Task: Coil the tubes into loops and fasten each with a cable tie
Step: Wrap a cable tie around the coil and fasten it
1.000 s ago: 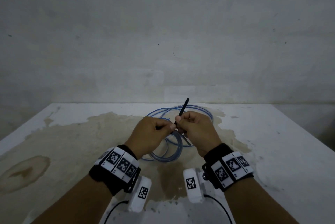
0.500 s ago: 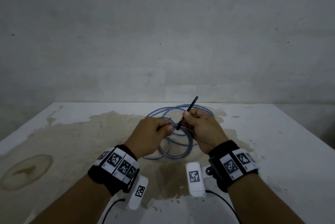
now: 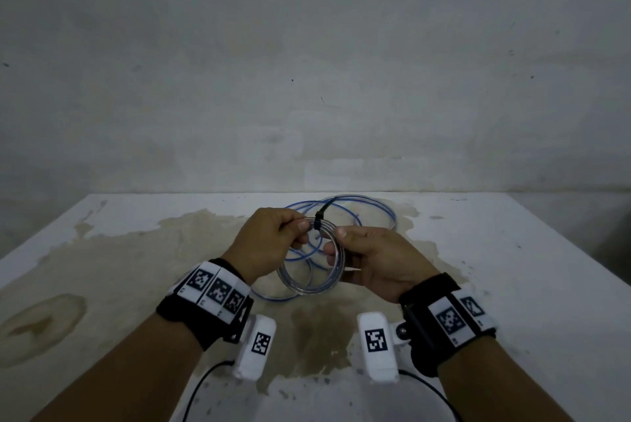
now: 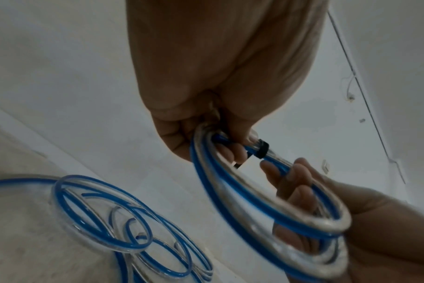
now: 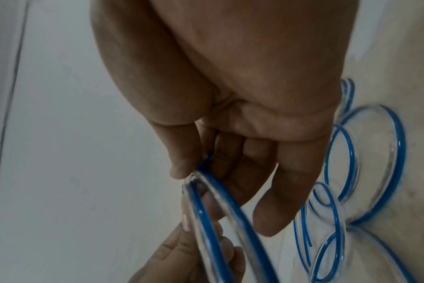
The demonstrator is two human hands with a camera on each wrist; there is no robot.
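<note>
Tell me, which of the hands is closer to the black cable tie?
Left. The left hand pinches the coil right beside the black cable tie; the right hand grips the coil further round.

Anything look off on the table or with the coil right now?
Only the table: a big brown stain spreads under the loose tubes, seemingly dried. The held coil looks tidy, with the cable tie around it.

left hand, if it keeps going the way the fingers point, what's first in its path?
The left hand points toward the right hand, gripping the coiled tube beside the black cable tie. Likely the tie first, then the right fingers; depth is unclear.
</note>
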